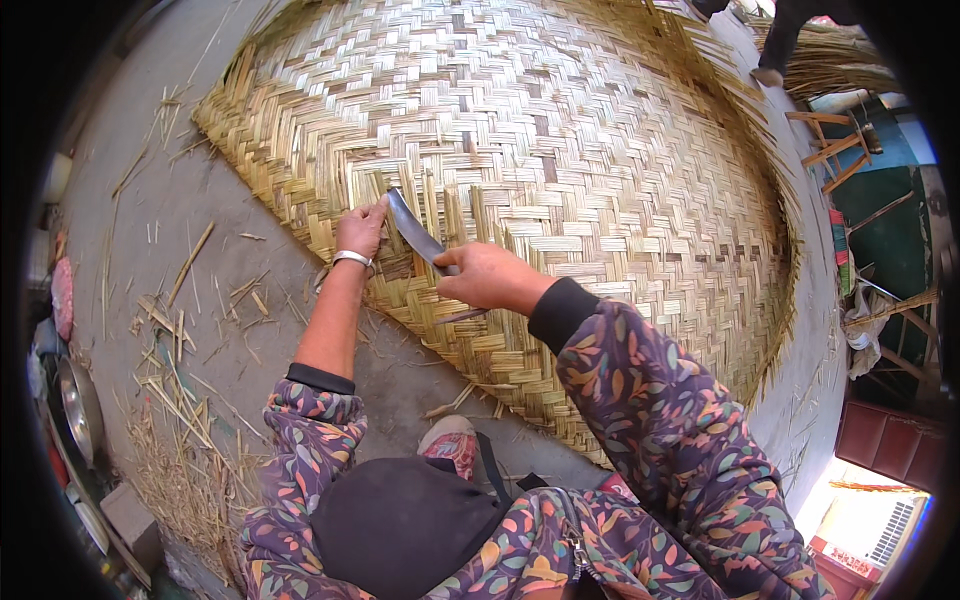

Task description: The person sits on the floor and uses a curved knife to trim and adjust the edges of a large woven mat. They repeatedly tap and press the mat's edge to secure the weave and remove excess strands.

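Observation:
A large woven reed mat (600, 215) spreads out in front of me, its near-left edge folded over and several loose strip ends (430, 200) standing up from the weave. My right hand (490, 276) is wrapped round the handle end of a curved knife (415, 228). Its dark, broad blade lies over the mat and points up and left. Close to the blade's tip, my left hand (361, 232), with a silver bangle (353, 259) at the wrist, has its fingers closed on a reed strip at the weave. The fingertips partly hide that strip.
Loose reed scraps (175, 330) litter the concrete floor (230, 290) at left, with a metal basin (80, 410) beyond. A wooden stool (835, 150) and a reed bundle (840, 60) stand at far right. Near the top right, another person's leg (785, 40) shows.

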Tool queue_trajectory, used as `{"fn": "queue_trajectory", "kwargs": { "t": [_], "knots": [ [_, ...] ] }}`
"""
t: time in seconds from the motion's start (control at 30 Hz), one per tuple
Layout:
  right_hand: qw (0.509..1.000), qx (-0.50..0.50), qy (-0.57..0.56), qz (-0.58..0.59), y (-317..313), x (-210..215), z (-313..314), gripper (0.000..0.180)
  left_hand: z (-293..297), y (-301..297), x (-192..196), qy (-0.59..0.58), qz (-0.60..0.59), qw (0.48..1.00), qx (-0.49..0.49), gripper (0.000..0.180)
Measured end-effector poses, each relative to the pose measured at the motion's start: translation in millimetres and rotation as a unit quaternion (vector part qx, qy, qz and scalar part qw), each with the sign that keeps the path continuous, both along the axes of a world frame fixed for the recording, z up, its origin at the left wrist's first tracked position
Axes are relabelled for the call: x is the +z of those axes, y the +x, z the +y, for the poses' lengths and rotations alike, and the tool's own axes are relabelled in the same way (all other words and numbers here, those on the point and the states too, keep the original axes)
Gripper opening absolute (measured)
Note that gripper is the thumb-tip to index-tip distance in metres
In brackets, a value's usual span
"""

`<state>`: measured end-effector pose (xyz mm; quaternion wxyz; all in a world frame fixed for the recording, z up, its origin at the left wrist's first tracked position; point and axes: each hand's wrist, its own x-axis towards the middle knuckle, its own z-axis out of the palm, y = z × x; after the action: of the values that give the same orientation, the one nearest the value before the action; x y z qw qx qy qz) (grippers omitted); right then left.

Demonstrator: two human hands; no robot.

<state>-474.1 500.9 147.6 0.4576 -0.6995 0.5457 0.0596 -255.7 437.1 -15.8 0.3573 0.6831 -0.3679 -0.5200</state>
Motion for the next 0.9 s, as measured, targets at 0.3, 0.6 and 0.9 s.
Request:
{"fn": "queue_trajectory", "kwargs": {
  "t": [0.3,0.6,0.9],
  "knots": [
    [0.994,-0.049,-0.07,0.064,21.3,-26.8,22.3,0.034,-21.2,-7.5,29.8,0.155,0.129,0.979,0.012,0.032],
    [0.994,-0.036,-0.067,0.083,21.2,-30.9,24.1,0.036,-46.5,-5.2,-6.2,0.141,-0.032,0.989,-0.018,0.022],
    [0.992,-0.003,-0.099,0.074,4.8,-15.2,39.2,0.03,-28.2,-20.5,42.9,0.008,-0.518,0.808,-0.282,0.048]
  ]
}}
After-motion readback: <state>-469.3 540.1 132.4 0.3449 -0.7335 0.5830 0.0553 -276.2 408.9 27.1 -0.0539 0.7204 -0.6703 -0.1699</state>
